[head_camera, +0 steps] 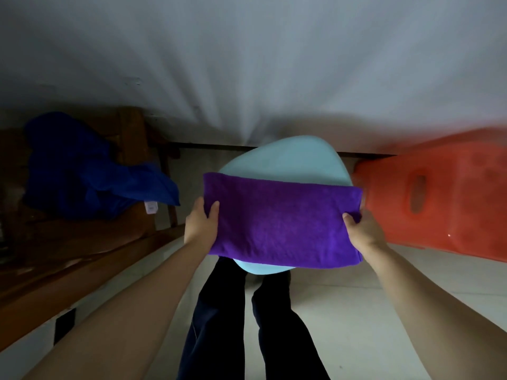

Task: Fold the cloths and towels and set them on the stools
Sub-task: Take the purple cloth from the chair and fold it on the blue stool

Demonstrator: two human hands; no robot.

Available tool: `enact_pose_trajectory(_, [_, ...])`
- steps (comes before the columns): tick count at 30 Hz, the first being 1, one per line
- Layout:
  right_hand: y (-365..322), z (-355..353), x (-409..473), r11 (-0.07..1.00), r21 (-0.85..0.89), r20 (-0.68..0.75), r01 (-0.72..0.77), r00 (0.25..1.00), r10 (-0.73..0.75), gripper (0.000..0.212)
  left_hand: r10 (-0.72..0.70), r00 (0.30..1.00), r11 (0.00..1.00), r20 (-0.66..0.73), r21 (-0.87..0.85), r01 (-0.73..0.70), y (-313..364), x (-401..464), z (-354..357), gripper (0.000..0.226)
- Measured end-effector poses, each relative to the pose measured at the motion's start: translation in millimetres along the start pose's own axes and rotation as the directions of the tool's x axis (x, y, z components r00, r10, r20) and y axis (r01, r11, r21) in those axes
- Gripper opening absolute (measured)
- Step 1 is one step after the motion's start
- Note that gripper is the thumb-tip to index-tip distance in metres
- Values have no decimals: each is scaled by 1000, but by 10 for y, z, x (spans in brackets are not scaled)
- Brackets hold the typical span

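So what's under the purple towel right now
The folded purple terry towel, held at each end by the left hand and right hand, lies over a pale blue rounded plastic stool. The seat's middle is covered; whether the towel touches it is unclear.

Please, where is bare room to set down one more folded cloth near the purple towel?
The red stool, right of the purple towel, shows a bare top around its handle slot. On the light blue stool only a strip behind the towel stays free. The left hand and right hand crowd the towel's ends. The wooden seat is bare in front of the crumpled blue cloth.
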State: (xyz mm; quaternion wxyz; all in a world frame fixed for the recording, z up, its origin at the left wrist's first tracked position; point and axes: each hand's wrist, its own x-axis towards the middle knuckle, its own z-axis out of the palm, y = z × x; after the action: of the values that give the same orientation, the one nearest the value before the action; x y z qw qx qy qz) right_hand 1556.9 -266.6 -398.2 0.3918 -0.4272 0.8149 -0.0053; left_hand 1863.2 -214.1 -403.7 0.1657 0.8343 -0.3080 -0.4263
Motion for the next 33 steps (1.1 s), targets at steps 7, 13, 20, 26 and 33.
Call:
enact_pose_trajectory(7, [-105, -238, 292, 988, 22, -94, 153, 984, -150, 25, 21, 996, 997, -89, 75, -14, 248, 225, 100, 37])
enact_pose_trajectory(13, [-81, -279, 229, 980, -49, -31, 193, 980, -195, 20, -83, 996, 989, -25, 120, 85, 103, 121, 79, 47])
enact_pose_trajectory(20, [-1017, -19, -388, 897, 182, 36, 404, 908, -416, 17, -165, 974, 985, 157, -32, 172, -7, 163, -126, 36])
enact_pose_trajectory(26, [-1607, 923, -826, 865, 125, 182, 486, 846, -502, 26, -236, 911, 838, 337, -404, 366, 118, 225, -275, 43])
enact_pose_trajectory(33, [-1568, 1317, -789, 899, 90, 231, 428, 870, -437, 27, -281, 898, 857, 337, -334, 394, 95, 324, -234, 58])
